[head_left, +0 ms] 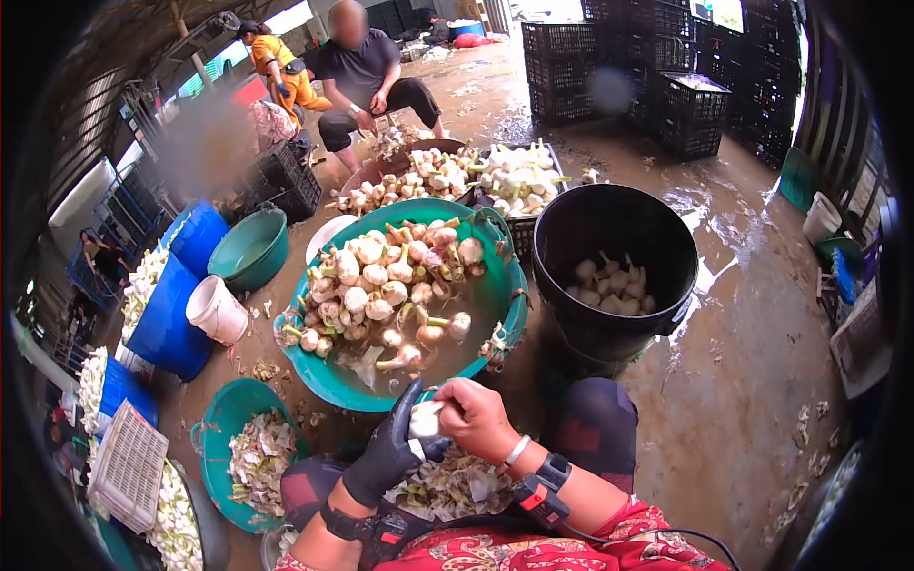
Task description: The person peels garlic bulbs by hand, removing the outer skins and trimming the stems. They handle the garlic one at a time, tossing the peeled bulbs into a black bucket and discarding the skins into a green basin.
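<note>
Between my hands, at the bottom centre, is a white peeled garlic bulb. My left hand, in a black glove, is wrapped round it from the left. My right hand is bare and pinches at its right side, fingers closed. Just beyond them stands a green tub of water heaped with unpeeled garlic bulbs. Garlic peelings lie below my hands, between my knees. To the right of the tub, a tall black bucket holds peeled bulbs.
A green basin of peelings is at the lower left, with a white bucket and blue barrels behind. A person sits beyond the tub near a crate of white garlic. Black crates are stacked at the back right.
</note>
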{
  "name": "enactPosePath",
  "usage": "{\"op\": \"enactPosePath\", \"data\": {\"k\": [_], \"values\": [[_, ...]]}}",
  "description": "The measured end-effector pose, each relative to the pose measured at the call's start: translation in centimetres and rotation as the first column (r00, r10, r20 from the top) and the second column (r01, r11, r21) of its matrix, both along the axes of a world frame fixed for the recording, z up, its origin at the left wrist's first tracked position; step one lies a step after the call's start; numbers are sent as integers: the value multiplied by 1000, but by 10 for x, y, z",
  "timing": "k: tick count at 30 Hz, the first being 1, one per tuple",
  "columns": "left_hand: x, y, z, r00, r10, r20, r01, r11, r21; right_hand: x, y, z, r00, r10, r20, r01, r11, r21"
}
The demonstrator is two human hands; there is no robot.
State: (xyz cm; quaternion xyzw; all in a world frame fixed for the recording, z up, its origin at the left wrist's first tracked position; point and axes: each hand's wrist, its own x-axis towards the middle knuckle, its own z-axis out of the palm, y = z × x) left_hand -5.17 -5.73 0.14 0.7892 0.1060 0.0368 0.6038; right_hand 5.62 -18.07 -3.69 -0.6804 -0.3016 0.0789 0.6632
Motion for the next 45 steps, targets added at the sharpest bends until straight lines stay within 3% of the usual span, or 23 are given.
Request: {"op": "enactPosePath", "data": {"k": [2,3,6,8,12,14,16,18,19,21,24,25,26,28,29,32,33,34,36,38,40,42,45], "values": [[0,1,-4,1000,-1,-27,1,1000,-18,1,-1,3,977,-19,213,-11,990,138],[1,1,-4,999,-1,-43,-1,999,-34,0,0,-1,990,-15,142,-1,994,109],[3,-5,-1,981,-133,140,46,865,500,-3,4,-11,994,-14,-110,18,999,39],[2,-17,15,952,-260,165,96,761,642,-2,1,-11,927,77,-367,-71,997,29],[4,-5,-2,989,-121,79,82,919,387,1,7,-25,750,156,-642,-21,977,213],[3,-5,-2,998,-48,41,42,990,135,1,8,-19,827,104,-552,-8,985,174],[5,-3,-5,997,-44,62,29,972,232,0,6,-9,992,-5,-124,15,997,80],[4,0,-9,996,-42,78,14,944,330,-1,9,-13,987,23,-157,-12,997,75],[4,1,-12,998,-17,67,14,999,47,0,10,-15,960,73,-270,-45,993,108],[6,-1,5,998,-24,-50,3,922,-387,4,12,-20,808,255,-531,-114,952,284],[8,4,-5,996,-77,-44,32,777,-629,2,11,-14,626,412,-662,-33,862,506],[7,14,-19,990,-139,-37,116,922,-369,4,10,-19,598,448,-665,-47,847,529],[5,12,-24,989,-146,-31,124,921,-370,5,8,-18,605,443,-662,-44,849,527],[5,10,-27,999,-36,-17,8,610,-792,6,8,-14,604,432,-669,-47,858,512],[7,7,-22,999,-34,-25,-2,547,-837,7,7,-15,597,428,-678,-36,859,511],[10,3,-11,996,-57,-62,-19,562,-827,10,7,-18,538,457,-708,14,835,550],[13,3,-8,994,-20,-103,-62,687,-724,10,5,-12,523,432,-735,57,843,536],[14,2,-5,995,-14,-102,-65,686,-725,12,6,-11,522,435,-734,52,843,536],[15,1,0,995,67,-71,-88,931,-355,15,6,-12,806,168,-567,0,959,284],[16,1,1,996,87,-30,-91,926,-367,10,7,-13,833,178,-524,-19,955,295],[12,9,-8,992,22,-120,-102,690,-716,9,4,-9,745,292,-600,-12,905,426],[12,12,-19,998,18,-63,-61,613,-787,12,-3,-3,592,448,-670,-23,840,541],[13,7,-27,1000,-2,-8,-7,396,-918,16,-5,-6,555,451,-699,25,831,555]]}}
